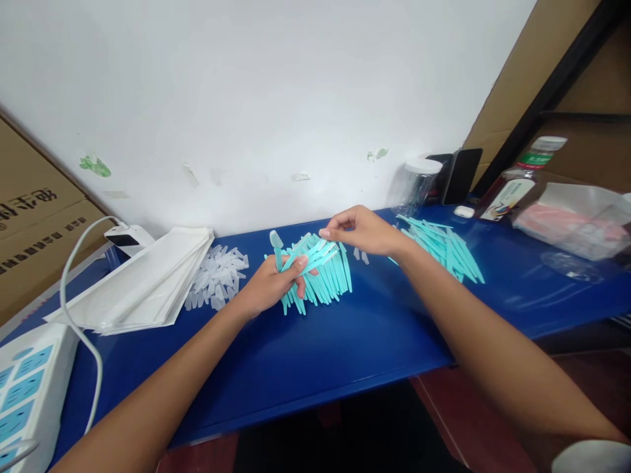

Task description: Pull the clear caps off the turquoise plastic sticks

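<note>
My left hand point(276, 281) is closed around several slim turquoise sticks that look like eyebrow razors point(315, 256); one stands up with a pale cap on its tip. Thumb and fingertips of my right hand point(362, 230) pinch together at the far ends of the held razors, on what looks like a small translucent cap; the fingers partly hide it. Beneath both hands lies a spread pile of turquoise razors point(323, 286). Left of it is a heap of small translucent caps point(219, 272), and a few loose caps point(362, 255) lie behind my right wrist.
A second razor pile point(444, 246) lies right on the blue table point(345, 355). White paper-like sleeves point(142, 289), a power strip point(32, 387) and a cable point(64, 289) are left. A lidded jar point(419, 187), phone point(462, 176), bottle point(517, 180) and plastic bag point(574, 220) stand right.
</note>
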Demonstrator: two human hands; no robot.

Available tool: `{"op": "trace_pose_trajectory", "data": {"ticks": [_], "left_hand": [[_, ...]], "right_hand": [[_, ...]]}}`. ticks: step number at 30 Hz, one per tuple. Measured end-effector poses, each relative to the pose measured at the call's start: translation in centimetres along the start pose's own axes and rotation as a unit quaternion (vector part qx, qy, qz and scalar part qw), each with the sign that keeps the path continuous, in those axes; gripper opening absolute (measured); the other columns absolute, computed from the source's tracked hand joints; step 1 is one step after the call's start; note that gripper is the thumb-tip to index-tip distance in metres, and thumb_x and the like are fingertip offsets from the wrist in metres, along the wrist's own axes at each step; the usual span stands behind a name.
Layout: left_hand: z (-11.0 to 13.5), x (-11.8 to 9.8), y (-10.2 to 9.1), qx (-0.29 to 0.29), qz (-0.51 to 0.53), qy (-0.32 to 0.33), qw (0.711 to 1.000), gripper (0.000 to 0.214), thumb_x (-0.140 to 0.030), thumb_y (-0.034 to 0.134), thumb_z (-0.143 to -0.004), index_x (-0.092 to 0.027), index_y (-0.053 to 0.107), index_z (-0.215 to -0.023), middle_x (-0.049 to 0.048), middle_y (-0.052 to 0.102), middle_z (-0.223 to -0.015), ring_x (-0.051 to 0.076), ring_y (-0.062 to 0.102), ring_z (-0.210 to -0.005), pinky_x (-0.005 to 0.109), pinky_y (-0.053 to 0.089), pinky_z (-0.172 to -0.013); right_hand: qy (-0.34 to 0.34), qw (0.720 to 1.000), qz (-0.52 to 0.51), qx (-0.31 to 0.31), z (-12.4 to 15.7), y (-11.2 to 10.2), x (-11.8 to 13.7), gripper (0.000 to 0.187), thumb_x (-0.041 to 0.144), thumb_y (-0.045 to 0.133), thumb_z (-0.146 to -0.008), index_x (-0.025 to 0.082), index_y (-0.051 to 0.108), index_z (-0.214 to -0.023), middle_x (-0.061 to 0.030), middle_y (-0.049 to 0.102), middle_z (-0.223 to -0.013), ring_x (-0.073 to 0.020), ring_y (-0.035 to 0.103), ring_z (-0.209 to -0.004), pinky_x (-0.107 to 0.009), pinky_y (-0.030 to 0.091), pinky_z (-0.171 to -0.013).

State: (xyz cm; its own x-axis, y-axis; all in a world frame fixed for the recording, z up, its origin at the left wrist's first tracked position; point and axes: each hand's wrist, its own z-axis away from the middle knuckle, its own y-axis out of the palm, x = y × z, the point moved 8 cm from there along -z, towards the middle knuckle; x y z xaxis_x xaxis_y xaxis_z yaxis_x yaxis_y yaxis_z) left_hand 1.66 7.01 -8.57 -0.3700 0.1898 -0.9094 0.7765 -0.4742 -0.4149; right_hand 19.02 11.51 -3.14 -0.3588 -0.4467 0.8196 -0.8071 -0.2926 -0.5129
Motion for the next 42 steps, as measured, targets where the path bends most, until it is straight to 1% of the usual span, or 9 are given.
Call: {"op": "trace_pose_trajectory", "data": {"ticks": [4,9,14,17,20,23,29,34,42], "left_hand": [[0.1,0.0,0.3,0.014,0.014,0.0,1.0,0.072,-0.064,0.043,-0.103,-0.015,0.07,-0.058,-0.0032,0.04,-0.045,0.009,0.028,-0.044,0.029,0.045,-0.062],[-0.1,0.5,-0.4,-0.013,0.005,-0.019,1.0,0.072,-0.065,0.046,-0.102,-0.015,0.069,-0.056,0.0017,0.053,-0.052,0.009,0.03,-0.045,0.028,0.039,-0.056],[0.0,0.3,-0.2,-0.002,0.004,-0.014,1.0,0.07,-0.066,0.047,-0.101,-0.016,0.069,-0.057,-0.0005,0.044,-0.046,0.011,0.034,-0.047,0.028,0.041,-0.058],[0.2,0.0,0.3,0.022,0.009,-0.003,1.0,0.071,-0.068,0.046,-0.101,-0.016,0.068,-0.058,-0.0026,0.034,-0.042,0.012,0.039,-0.048,0.028,0.044,-0.06],[0.4,-0.1,0.8,0.043,0.024,-0.007,0.999,0.071,-0.07,0.044,-0.1,-0.016,0.07,-0.062,-0.0037,0.033,-0.043,0.012,0.037,-0.047,0.027,0.043,-0.057],[0.4,-0.3,1.2,0.056,0.045,-0.009,0.997,0.07,-0.072,0.043,-0.1,-0.015,0.072,-0.072,-0.0031,0.042,-0.047,0.01,0.033,-0.045,0.027,0.041,-0.054],[0.5,-0.2,1.6,0.06,0.03,-0.01,0.998,0.071,-0.071,0.043,-0.1,-0.015,0.067,-0.062,0.0,0.049,-0.047,0.009,0.035,-0.044,0.028,0.044,-0.055],[0.5,0.1,1.6,0.059,0.017,-0.021,0.998,0.072,-0.073,0.043,-0.099,-0.016,0.066,-0.06,-0.0003,0.045,-0.045,0.01,0.036,-0.044,0.027,0.044,-0.054],[0.4,-0.2,1.3,0.053,0.018,-0.007,0.998,0.071,-0.073,0.045,-0.098,-0.016,0.065,-0.061,0.0027,0.053,-0.049,0.012,0.045,-0.05,0.026,0.042,-0.053]], "right_hand": [[0.006,1.0,-0.002,-0.017,0.0,-0.9,-0.4,0.048,0.063,0.078,-0.082,0.015,0.079,-0.083,-0.0075,0.075,-0.081,-0.0185,0.063,-0.077,-0.032,0.049,-0.073],[0.062,0.99,0.1,-0.08,0.7,-5.0,-1.8,0.044,0.058,0.077,-0.084,0.015,0.081,-0.084,-0.0083,0.075,-0.079,-0.0199,0.063,-0.074,-0.033,0.047,-0.069],[0.169,0.961,0.21,0.056,1.4,-5.2,-5.9,0.036,0.053,0.082,-0.079,0.017,0.081,-0.077,-0.009,0.077,-0.081,-0.023,0.065,-0.076,-0.033,0.046,-0.066],[0.181,0.956,0.217,0.082,1.3,-4.5,-7.2,0.03,0.048,0.084,-0.078,0.018,0.081,-0.079,-0.0086,0.079,-0.084,-0.023,0.067,-0.079,-0.033,0.047,-0.067],[0.127,0.965,0.229,0.001,0.5,-4.5,-5.6,0.03,0.047,0.08,-0.083,0.017,0.081,-0.081,-0.0081,0.077,-0.081,-0.0211,0.066,-0.075,-0.033,0.046,-0.068],[0.004,0.982,0.164,-0.091,0.1,-3.7,-1.3,0.038,0.051,0.069,-0.093,0.016,0.081,-0.084,-0.0079,0.077,-0.082,-0.0194,0.064,-0.076,-0.033,0.046,-0.073],[-0.103,0.993,0.004,-0.056,0.8,1.0,4.3,0.038,0.058,0.073,-0.09,0.022,0.082,-0.096,-0.0059,0.078,-0.093,-0.0185,0.065,-0.082,-0.032,0.047,-0.072],[-0.101,0.994,0.019,-0.025,1.0,2.3,4.4,0.032,0.054,0.077,-0.089,0.023,0.083,-0.088,-0.0045,0.076,-0.083,-0.0173,0.062,-0.077,-0.034,0.046,-0.071],[-0.065,0.995,-0.011,-0.078,0.7,-1.4,2.7,0.036,0.055,0.079,-0.086,0.02,0.082,-0.09,-0.0074,0.078,-0.088,-0.0219,0.069,-0.084,-0.036,0.052,-0.078]]}}
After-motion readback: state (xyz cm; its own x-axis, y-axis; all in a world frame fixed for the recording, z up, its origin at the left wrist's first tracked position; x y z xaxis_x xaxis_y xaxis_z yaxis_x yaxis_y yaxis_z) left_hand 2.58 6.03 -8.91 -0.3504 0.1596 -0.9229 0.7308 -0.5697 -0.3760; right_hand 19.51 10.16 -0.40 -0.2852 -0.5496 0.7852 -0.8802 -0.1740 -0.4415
